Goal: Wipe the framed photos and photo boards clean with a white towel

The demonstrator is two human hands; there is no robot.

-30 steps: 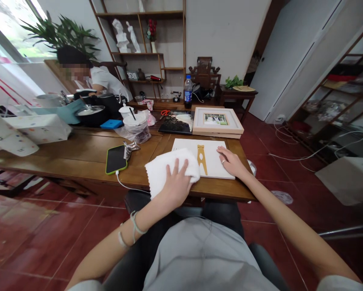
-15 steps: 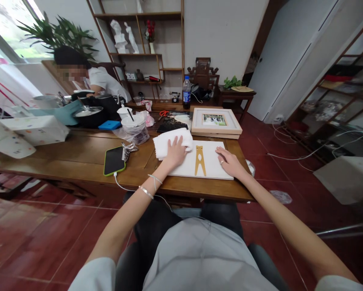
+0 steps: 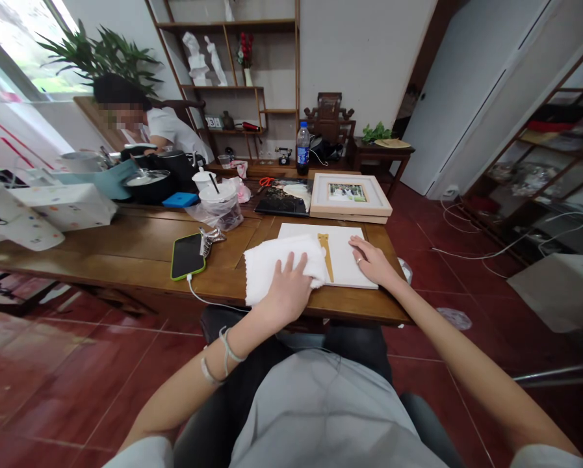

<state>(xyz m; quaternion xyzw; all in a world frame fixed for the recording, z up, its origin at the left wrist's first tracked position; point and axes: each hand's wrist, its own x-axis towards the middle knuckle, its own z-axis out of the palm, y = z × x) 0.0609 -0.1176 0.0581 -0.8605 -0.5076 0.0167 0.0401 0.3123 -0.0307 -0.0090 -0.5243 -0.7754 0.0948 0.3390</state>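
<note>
My left hand (image 3: 288, 290) lies flat, palm down, on a white cloth (image 3: 276, 263) spread over the near left part of a white board (image 3: 347, 257). The board rests on the wooden table (image 3: 125, 250) and carries a thin yellow-brown wooden piece (image 3: 326, 255), partly covered by the cloth. My right hand (image 3: 372, 260), with a ring on one finger, presses flat on the board's right edge.
A framed picture (image 3: 349, 195) and a dark picture (image 3: 286, 197) lie behind the board. A green-cased phone (image 3: 187, 255) on a cable sits left of the cloth, beside a plastic cup in a bag (image 3: 219, 205). Another person (image 3: 147, 123) sits at the far left by pots. Cables cross the floor at right.
My left hand has drawn the cloth back from the board's far left corner toward the table's near edge. My right hand has stayed on the board's right edge.
</note>
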